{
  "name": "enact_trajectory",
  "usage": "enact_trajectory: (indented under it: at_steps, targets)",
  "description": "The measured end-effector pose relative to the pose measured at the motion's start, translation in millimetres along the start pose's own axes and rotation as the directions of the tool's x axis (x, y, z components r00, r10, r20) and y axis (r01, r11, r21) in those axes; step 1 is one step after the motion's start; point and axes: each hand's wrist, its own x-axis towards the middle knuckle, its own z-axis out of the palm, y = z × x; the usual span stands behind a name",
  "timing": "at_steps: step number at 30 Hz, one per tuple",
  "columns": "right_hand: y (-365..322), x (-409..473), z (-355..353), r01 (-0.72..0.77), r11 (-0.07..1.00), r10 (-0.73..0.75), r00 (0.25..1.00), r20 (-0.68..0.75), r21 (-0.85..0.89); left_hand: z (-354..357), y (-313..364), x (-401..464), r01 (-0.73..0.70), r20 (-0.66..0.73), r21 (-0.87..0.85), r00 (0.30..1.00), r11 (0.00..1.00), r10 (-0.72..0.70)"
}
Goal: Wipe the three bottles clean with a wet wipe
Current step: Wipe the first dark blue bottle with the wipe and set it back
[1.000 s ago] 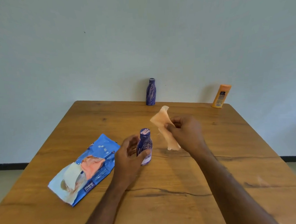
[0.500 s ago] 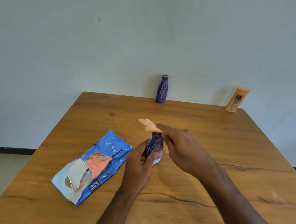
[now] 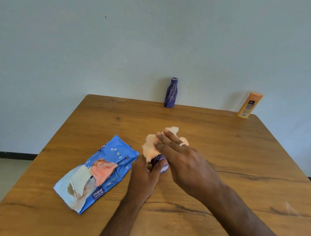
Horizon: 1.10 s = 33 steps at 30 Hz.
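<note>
Head view: small purple bottle (image 3: 161, 161) stands upright on the wooden surface (image 3: 224, 146), near the middle, mostly hidden by hands & wipe. Left hand (image 3: 145, 172) curls round its lower body, thumb on the near side, so that grip is closed round the bottle. Right hand (image 3: 182, 158) lies over the top w/ fingers straight and close together, pressing the peach wet wipe (image 3: 150, 147) down onto the bottle's cap and neck (a ring shows on one finger); wipe bunches out on both sides of the fingers. Left of the hands, just beside them, lies the blue wipes pack (image 3: 98, 173), flat, flap peeled back w/ a peach wipe poking out of the opening. At the far edge of the surface, against the wall: tall purple bottle (image 3: 171, 93) upright, and well to its right at the corner an orange bottle (image 3: 249, 104), standing cap down.
</note>
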Motion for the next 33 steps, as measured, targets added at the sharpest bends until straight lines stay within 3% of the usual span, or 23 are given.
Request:
enact_trajectory:
  at_steps: [3,5,6,7,8,9,10,12,13,15,17,20,22,25,29,31,33]
  targets:
    - [2.4,-1.9,-3.2,-0.021,0.957,0.040,0.998,-0.057,0.291,-0.2,-1.3,-0.3,0.006,-0.022,-0.020,1.000,1.000,-0.006]
    - [6.9,-2.1,-14.6,-0.102,0.809,0.155,0.987,-0.043,0.579,-1.0,-1.4,0.4,-0.009,0.010,-0.032,1.000,0.999,0.009]
    - [8.8,-1.7,-21.3,-0.151,0.658,0.230,0.973,-0.005,0.738,-1.3,-1.2,1.1,0.002,0.021,-0.049,1.000,0.999,-0.001]
    - [11.5,-1.5,-25.8,-0.200,0.438,0.326,0.944,0.052,0.877,-0.9,-2.5,1.3,0.012,0.031,-0.060,0.999,0.998,-0.010]
    - [14.3,-1.3,-28.4,-0.232,0.197,0.431,0.893,0.128,0.953,-0.7,-3.7,1.8,0.023,0.041,-0.063,0.999,0.998,-0.020]
    - [18.0,-1.4,-28.8,-0.239,0.023,0.544,0.818,0.189,0.971,-0.5,-3.7,2.0,0.030,0.053,-0.063,0.998,0.998,-0.027]
    - [22.3,-1.5,-27.3,-0.256,-0.040,0.651,0.727,0.219,0.966,-0.8,-3.2,2.2,0.035,0.057,-0.064,0.998,0.997,-0.031]
    - [29.7,-1.0,-19.4,-0.367,0.035,0.799,0.569,0.195,0.930,-1.7,-1.0,1.7,0.038,0.062,-0.071,0.998,0.997,-0.034]
    - [30.0,-0.5,-16.2,-0.417,0.090,0.834,0.528,0.160,0.905,-2.0,-0.5,1.9,0.045,0.063,-0.071,0.997,0.996,-0.041]
    - [24.3,3.7,-14.5,-0.446,0.215,0.846,0.529,0.062,0.869,-1.9,-0.6,2.1,0.059,0.063,-0.074,0.997,0.996,-0.054]
    - [16.9,8.9,-13.1,-0.407,0.400,0.793,0.602,-0.088,0.821,-2.1,0.3,2.2,0.063,0.068,-0.074,0.996,0.995,-0.058]
    - [6.3,17.3,-6.5,-0.338,0.721,0.571,0.784,-0.243,0.605,-1.5,-0.1,2.1,0.059,0.076,-0.061,0.996,0.996,-0.055]
    - [-0.5,18.2,2.1,-0.285,0.830,0.417,0.888,-0.194,0.479,-2.6,4.2,2.1,0.060,0.075,-0.048,0.996,0.997,-0.056]
    - [-2.9,12.2,20.7,-0.189,0.948,0.245,0.947,-0.207,0.258,-3.7,6.1,2.6,0.053,0.082,-0.060,0.995,0.997,-0.048]
    - [6.7,0.1,34.1,-0.029,0.996,0.053,0.959,-0.280,0.090,-3.5,3.5,1.0,0.106,0.082,-0.128,0.992,0.986,-0.096]
    - [10.7,-2.5,31.9,-0.012,0.946,0.098,0.963,-0.250,0.324,-3.2,3.9,1.3,0.139,0.083,-0.162,0.988,0.977,-0.127]
    - [10.2,-2.6,21.4,-0.075,0.676,0.270,0.951,-0.152,0.733,-3.9,4.6,2.4,0.146,0.088,-0.176,0.987,0.973,-0.132]
